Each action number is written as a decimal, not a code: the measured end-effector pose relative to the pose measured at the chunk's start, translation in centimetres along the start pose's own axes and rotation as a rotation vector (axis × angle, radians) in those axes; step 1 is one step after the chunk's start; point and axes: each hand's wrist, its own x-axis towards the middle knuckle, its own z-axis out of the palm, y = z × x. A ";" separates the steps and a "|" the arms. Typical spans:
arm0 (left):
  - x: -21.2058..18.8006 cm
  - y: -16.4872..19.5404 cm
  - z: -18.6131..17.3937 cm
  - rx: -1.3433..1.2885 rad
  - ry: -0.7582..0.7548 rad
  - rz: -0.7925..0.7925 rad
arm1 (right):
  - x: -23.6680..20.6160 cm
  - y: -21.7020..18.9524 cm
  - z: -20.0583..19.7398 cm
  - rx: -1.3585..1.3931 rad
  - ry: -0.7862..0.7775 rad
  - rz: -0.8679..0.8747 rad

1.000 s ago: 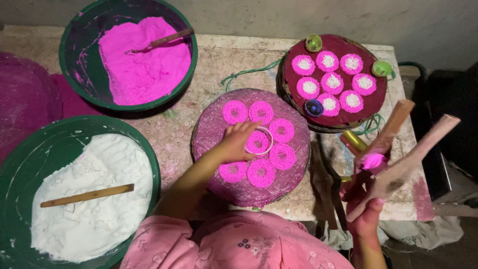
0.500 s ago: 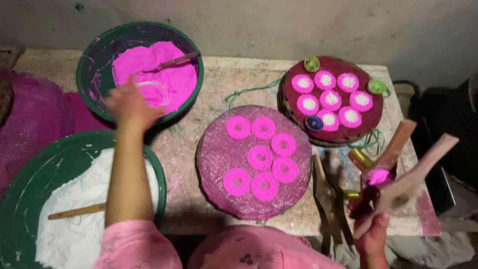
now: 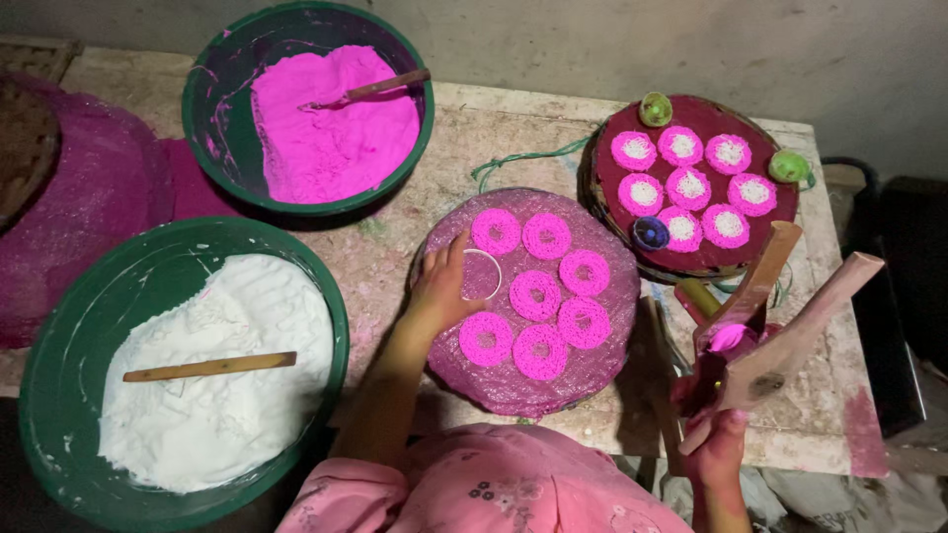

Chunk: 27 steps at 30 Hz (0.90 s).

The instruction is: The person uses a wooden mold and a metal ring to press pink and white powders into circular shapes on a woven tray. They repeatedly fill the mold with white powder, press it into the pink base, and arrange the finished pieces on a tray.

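My left hand rests on the left part of a round pink tray and holds a thin white ring mould flat on it. Several pink noodle rings lie on that tray beside the ring. My right hand grips a wooden press with two long handles, held tilted at the table's right front, with pink dough in its cup.
A green basin of pink dough with a wooden stick stands at the back. A second green basin of white flour with a stick is at front left. A dark tray of pink-and-white rings sits at back right.
My left hand has come back from the pink dough basin to the round tray and set the white ring mould down at its left side. The press has stayed at the right.
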 end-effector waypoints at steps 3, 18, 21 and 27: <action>0.5 -1.1 1.4 0.026 0.212 -0.003 | 0.0 0.3 0.0 0.046 -0.038 -0.012; 1.2 0.7 0.8 -0.033 0.356 -0.041 | 4.9 2.2 -0.4 -0.327 -0.358 0.204; 2.5 2.5 -1.3 -1.401 -0.142 0.122 | 8.2 0.7 2.6 -0.458 -0.731 0.301; 2.6 4.2 -2.4 -2.325 -0.281 0.580 | 15.0 -7.5 13.7 -0.349 -1.016 1.106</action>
